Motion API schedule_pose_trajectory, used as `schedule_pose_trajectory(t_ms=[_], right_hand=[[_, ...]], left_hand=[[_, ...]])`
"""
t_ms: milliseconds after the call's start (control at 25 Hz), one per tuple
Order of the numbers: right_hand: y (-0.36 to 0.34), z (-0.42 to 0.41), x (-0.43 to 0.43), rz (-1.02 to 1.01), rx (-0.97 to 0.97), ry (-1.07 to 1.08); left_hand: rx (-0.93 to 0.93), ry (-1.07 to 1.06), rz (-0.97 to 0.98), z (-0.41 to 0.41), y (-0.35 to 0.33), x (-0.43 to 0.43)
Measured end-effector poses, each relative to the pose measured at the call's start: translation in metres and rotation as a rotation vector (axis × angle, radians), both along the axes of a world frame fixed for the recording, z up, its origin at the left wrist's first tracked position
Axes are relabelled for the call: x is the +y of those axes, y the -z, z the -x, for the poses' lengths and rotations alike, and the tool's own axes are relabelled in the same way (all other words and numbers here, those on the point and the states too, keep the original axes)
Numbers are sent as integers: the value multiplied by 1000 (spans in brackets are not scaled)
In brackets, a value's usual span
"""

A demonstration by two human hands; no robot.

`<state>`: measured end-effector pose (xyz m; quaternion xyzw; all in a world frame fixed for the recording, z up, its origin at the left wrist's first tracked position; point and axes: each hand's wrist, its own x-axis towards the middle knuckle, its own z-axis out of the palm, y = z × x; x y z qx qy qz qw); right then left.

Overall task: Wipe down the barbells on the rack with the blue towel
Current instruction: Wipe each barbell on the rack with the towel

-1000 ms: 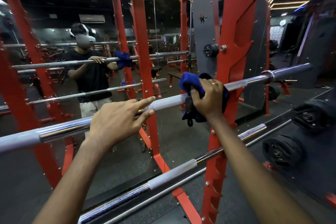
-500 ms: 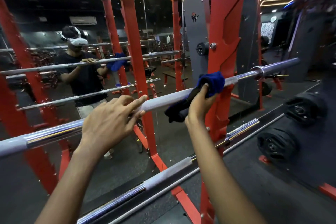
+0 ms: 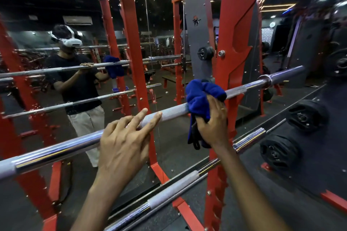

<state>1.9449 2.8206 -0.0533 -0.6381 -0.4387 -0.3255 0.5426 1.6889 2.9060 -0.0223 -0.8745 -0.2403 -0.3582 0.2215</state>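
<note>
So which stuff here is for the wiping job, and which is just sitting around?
For the job: blue towel in the right hand; upper barbell under the left hand; lower barbell; red rack.
Just lying about: black weight plates; mirror.

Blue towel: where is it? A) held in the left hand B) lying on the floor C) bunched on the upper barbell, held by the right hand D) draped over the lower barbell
C: the right hand grips the blue towel bunched over the upper barbell.
</note>
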Motion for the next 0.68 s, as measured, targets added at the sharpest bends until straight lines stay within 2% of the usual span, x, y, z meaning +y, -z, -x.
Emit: schedule_pose_trajectory(t_ms=[80,240,320,440,480,560,680], right_hand=[[-7,-29,-9,72,44,65],[-16,-54,-10,29,448,44],[-14,-33,-5,35,413,32],[-3,-13,-5,137,68,-10],[-6,-21,-8,160,21,-20],[-13,-46,-16,148,74,-13],[-21,-64,-25,54,338,24]], left_hand=[[3,-21,-22,-1,6,-2],[37,-69,-23,-3,13,-8],[43,-92,0,-6,15,-11],[26,-122,32,-11,14,-15],[21,-128,41,-12,14,-16],[16,-146,64,-14,12,-19],[-2,-177,93,-23,9,-27]])
